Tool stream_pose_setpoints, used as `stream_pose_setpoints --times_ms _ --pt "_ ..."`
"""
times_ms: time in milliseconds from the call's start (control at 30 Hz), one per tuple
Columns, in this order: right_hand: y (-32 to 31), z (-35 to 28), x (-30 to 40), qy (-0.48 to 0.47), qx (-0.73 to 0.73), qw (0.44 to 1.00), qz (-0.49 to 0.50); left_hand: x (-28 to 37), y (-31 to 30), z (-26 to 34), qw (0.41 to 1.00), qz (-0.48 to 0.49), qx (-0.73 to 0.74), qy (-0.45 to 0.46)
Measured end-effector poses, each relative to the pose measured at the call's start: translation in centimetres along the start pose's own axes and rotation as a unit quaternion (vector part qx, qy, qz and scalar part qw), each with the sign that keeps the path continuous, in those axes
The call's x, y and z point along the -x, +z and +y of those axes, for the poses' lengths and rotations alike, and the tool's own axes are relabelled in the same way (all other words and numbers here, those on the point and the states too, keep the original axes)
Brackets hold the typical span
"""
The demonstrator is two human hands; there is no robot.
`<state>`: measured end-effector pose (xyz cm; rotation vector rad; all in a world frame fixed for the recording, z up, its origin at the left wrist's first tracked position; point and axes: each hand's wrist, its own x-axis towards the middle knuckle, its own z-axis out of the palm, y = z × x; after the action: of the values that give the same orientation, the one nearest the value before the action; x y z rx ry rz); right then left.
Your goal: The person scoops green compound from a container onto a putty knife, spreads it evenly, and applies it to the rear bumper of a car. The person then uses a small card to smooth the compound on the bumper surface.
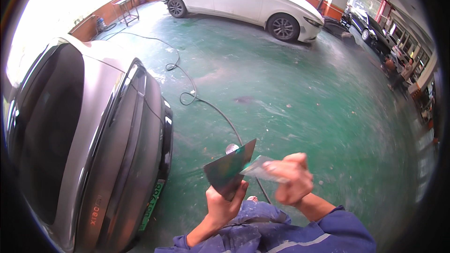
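My left hand [224, 203] grips the narrow lower end of a dark, wide flat putty knife [225, 174], its broad edge tilted upward. A greenish patch shows on the blade's face. In my right hand [293, 179] is a pale, flat spreader [262, 168], held between thumb and fingers and blurred by motion. The spreader's left corner meets or overlaps the dark blade's right side; whether they touch, I cannot tell. Behind the blade, a round pale disc with small holes [232, 148] is partly hidden, close to a dark hose [225, 117] on the floor.
At left stands a grey car [121, 154], its rear near me. A white car [239, 3] is parked across the green floor [281, 88]. The hose loops toward a metal stand [126, 10]. Far right, people [404, 72] are near a dark car [374, 30].
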<state>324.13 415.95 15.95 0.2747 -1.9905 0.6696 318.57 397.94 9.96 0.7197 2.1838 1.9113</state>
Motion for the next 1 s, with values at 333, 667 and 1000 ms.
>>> stream_pose_setpoints --times_ms 333,667,1000 --pt "6.5 -0.5 -2.8 0.123 -0.290 0.945 -0.091 1.4 -7.2 -1.3 0.921 -0.184 0.322 -0.118" --pt "10.9 4.8 -4.8 0.297 -0.469 0.831 -0.014 -3.8 -7.4 -4.1 0.944 -0.107 0.274 -0.147" --pt "18.1 19.7 -9.7 0.196 -0.330 0.888 -0.252 -13.8 -5.5 -10.6 0.941 -0.071 0.296 -0.151"
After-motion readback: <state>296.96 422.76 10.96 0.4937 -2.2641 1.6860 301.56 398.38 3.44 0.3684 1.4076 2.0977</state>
